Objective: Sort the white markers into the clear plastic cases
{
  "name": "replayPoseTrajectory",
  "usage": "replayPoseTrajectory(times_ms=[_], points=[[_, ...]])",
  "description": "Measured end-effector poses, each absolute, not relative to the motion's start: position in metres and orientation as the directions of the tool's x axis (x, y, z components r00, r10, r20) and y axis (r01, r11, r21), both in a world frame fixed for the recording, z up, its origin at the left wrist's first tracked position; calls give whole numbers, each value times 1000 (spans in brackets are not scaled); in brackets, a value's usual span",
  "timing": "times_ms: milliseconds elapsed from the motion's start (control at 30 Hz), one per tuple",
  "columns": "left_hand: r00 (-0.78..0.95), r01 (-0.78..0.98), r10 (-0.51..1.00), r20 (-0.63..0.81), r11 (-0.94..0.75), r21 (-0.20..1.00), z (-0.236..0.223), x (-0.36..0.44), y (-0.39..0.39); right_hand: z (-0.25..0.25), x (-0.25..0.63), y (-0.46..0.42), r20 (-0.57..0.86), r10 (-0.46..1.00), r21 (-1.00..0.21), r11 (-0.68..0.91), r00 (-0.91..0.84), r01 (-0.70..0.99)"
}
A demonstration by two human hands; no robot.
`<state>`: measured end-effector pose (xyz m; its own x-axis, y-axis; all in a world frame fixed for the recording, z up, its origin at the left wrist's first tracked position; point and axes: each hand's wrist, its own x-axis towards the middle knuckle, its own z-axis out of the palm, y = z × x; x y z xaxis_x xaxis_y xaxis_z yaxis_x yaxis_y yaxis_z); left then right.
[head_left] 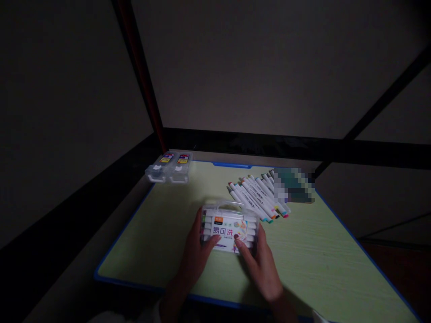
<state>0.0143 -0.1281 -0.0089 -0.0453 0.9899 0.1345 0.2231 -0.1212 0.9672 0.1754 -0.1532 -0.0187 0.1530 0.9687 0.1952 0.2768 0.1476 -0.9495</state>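
A clear plastic marker case (229, 226) full of white markers, with a printed label on its front, stands on the light green table (161, 233). My left hand (196, 251) grips the case's left end with its thumb on the label. At the right end my right hand (261, 264) holds the case, thumb pressed on the label too. Both hands are closed around the case.
Several loose white markers with coloured caps (257, 195) lie in a row behind the case. A pixelated dark object (294, 185) sits right of them. Two clear plastic cases (170, 168) rest at the table's far left corner. The table has a blue rim (134, 283).
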Motion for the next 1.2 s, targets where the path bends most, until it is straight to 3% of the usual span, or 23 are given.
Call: replayPoseTrajectory(times_ms=[200, 600, 867, 1200], points=[[-153, 367, 954, 259, -189, 911, -21, 12, -123, -27, 178, -151, 231, 963, -893, 153, 139, 423], [-201, 532, 941, 273, -129, 837, -36, 12, -121, -35, 179, -150, 332, 937, -726, 183, 105, 663], [-266, 594, 931, 249, -46, 803, -37, 9, -119, -35, 181, -151, 348, 934, -672, 190, 79, 716], [-263, 666, 911, 318, -67, 743, -40, 9, -118, -25, 179, -151, 248, 967, -683, 130, 61, 719]])
